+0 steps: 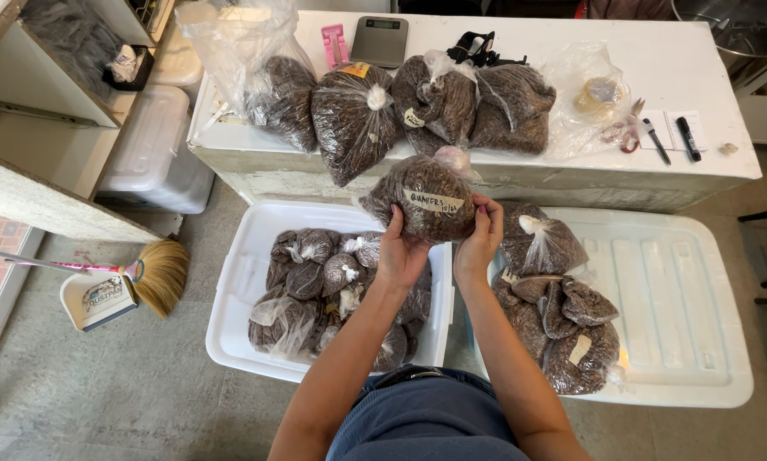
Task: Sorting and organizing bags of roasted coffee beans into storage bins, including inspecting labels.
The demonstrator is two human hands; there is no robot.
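Observation:
I hold a clear plastic bag of brown beans (426, 201) with a tape label, raised above the floor bins. My left hand (398, 252) grips its lower left side. My right hand (482, 239) grips its right side. Below them a white plastic bin (238, 282) holds several similar tied bags (315, 282). To the right, more bags (563, 316) lie piled on a white bin lid (682, 299).
A white table (699, 77) ahead carries several more bags (354, 115), a small scale (380, 40), a pink clip, scissors, markers and a notepad. At left stand a lidded white tub (153, 149), a broom (157, 273) and a dustpan.

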